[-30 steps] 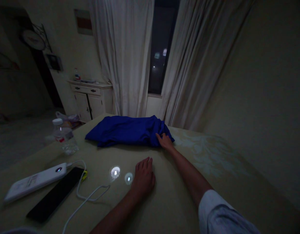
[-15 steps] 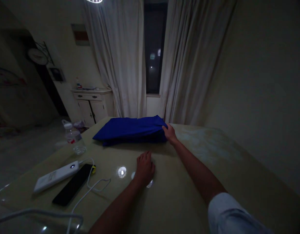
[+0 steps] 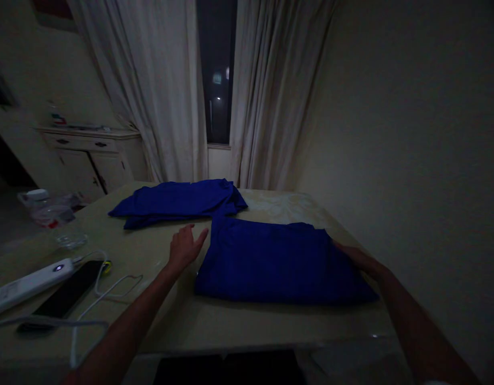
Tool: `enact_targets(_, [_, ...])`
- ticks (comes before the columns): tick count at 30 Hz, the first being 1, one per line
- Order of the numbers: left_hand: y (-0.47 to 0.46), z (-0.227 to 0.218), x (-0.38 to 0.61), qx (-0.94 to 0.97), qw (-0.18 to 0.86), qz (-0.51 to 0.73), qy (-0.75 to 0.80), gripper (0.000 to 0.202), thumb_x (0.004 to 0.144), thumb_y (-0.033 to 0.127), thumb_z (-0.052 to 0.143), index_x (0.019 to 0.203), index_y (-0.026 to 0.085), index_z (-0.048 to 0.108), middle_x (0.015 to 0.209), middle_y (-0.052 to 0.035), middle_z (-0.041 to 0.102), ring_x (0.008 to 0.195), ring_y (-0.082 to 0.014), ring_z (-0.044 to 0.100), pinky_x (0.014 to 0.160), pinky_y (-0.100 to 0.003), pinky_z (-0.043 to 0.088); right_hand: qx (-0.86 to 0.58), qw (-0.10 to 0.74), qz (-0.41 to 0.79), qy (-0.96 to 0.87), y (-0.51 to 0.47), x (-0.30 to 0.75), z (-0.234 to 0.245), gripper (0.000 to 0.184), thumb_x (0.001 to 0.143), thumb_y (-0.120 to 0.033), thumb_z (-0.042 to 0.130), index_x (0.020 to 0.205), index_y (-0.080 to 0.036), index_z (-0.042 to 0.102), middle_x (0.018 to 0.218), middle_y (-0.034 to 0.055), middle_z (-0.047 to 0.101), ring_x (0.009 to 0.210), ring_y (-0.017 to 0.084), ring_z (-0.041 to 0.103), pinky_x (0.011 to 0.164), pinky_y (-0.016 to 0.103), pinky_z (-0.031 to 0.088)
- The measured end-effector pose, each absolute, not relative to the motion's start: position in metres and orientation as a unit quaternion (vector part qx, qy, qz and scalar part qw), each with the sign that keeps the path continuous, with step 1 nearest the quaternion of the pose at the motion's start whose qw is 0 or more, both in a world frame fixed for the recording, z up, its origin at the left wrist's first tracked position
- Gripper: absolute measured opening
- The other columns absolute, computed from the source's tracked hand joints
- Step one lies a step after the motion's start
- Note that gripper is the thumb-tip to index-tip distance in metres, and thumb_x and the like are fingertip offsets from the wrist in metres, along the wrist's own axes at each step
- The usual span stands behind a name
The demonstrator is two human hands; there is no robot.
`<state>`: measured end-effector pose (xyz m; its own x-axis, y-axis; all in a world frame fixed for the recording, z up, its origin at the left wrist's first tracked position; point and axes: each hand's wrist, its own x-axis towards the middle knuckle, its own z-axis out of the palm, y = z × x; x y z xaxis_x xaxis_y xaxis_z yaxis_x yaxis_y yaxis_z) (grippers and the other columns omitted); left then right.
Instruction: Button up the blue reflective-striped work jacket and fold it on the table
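A blue cloth [image 3: 275, 262] lies spread flat on the pale table [image 3: 183, 315] in front of me. My right hand [image 3: 361, 260] rests on its right edge, and its fingers are partly hidden by the cloth. My left hand [image 3: 185, 247] hovers open, fingers apart, just off the cloth's left edge. A second blue cloth [image 3: 177, 200] lies folded at the far side of the table, touching the near cloth's top left corner.
At the left of the table lie a white power bank [image 3: 28, 280], a black phone [image 3: 64, 295] and a white cable [image 3: 110, 283]. A clear water bottle [image 3: 50, 218] stands behind them. White curtains [image 3: 151, 91], a dark window and a white cabinet [image 3: 90, 155] are beyond.
My right hand has left the far folded cloth, and a second blue cloth now lies spread near me under it. My left hand rose from the table to the cloth's left edge. The view swung right.
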<state>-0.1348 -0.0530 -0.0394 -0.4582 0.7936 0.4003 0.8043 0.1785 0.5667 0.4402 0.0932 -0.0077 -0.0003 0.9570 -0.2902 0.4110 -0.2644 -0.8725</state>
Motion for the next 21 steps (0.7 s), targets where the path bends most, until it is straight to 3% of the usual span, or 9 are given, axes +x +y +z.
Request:
enact_targets(3, [-0.021,-0.046,-0.096,-0.538,-0.131,-0.287,-0.782,0.08,0.076,0.07,0.069,0.128,0.01,0.059,0.134,-0.0273,0.065,0.132,-0.0438,0.057,0.111,-0.053,0.042,-0.657,0.308,0.412,-0.551,0.083,0.425,-0.023,0.046,0.084,-0.058,0.073,0.104,-0.017,0.079,0.111,0.0183,0.079,0.101,0.033,0.077,0.094,0.046,0.06])
enact_targets(6, [0.0,-0.042,-0.056,-0.47,-0.262,-0.33,-0.776,0.078,0.065,0.049,0.086,0.128,0.011,0.059,0.133,-0.027,0.066,0.126,-0.042,0.063,0.102,-0.051,0.05,-0.635,0.334,0.378,-0.585,0.086,0.396,-0.026,0.042,0.076,-0.041,0.082,0.109,-0.015,0.076,0.112,0.0154,0.08,0.105,0.031,0.076,0.097,0.044,0.059])
enact_targets(9, [0.013,-0.018,-0.043,-0.443,-0.362,-0.388,-0.723,0.058,0.071,0.031,0.08,0.123,0.012,0.063,0.116,-0.0181,0.076,0.103,-0.0324,0.073,0.086,-0.043,0.059,-0.611,0.358,0.368,-0.603,0.095,0.381,-0.012,0.046,0.069,-0.027,0.083,0.111,-0.013,0.073,0.112,0.0147,0.079,0.103,0.029,0.075,0.096,0.044,0.059])
enact_targets(12, [0.027,0.016,-0.057,-0.492,-0.324,-0.463,-0.662,0.049,0.079,0.025,0.07,0.126,0.016,0.064,0.114,-0.0086,0.077,0.101,-0.0246,0.073,0.088,-0.036,0.058,-0.581,0.453,0.272,-0.619,0.107,0.376,0.017,0.061,0.067,-0.03,0.084,0.124,-0.014,0.068,0.123,0.0147,0.076,0.108,0.028,0.072,0.101,0.043,0.055])
enact_targets(15, [0.042,0.053,-0.077,-0.524,-0.178,-0.536,-0.638,0.04,0.081,0.026,0.066,0.12,0.016,0.069,0.115,-0.0098,0.076,0.109,-0.0269,0.069,0.099,-0.039,0.054,-0.573,0.514,0.191,-0.609,0.121,0.366,0.048,0.066,0.069,-0.04,0.084,0.127,-0.014,0.065,0.126,0.0157,0.074,0.109,0.028,0.07,0.101,0.042,0.054])
enact_targets(18, [0.048,0.082,-0.086,-0.508,-0.079,-0.552,-0.656,0.035,0.082,0.032,0.066,0.11,0.013,0.072,0.114,-0.0139,0.075,0.114,-0.0308,0.066,0.107,-0.045,0.048,-0.584,0.521,0.152,-0.604,0.127,0.351,0.068,0.05,0.075,-0.048,0.076,0.113,-0.015,0.071,0.115,0.0139,0.076,0.106,0.028,0.069,0.098,0.042,0.053])
enact_targets(21, [0.024,0.089,-0.096,-0.496,-0.14,-0.604,-0.608,0.049,0.08,0.048,0.069,0.113,0.012,0.072,0.106,-0.0111,0.076,0.104,-0.0295,0.068,0.1,-0.044,0.053,-0.54,0.531,0.202,-0.621,0.107,0.354,0.065,0.045,0.076,-0.058,0.074,0.095,-0.017,0.073,0.098,0.0093,0.077,0.096,0.027,0.068,0.092,0.04,0.053])
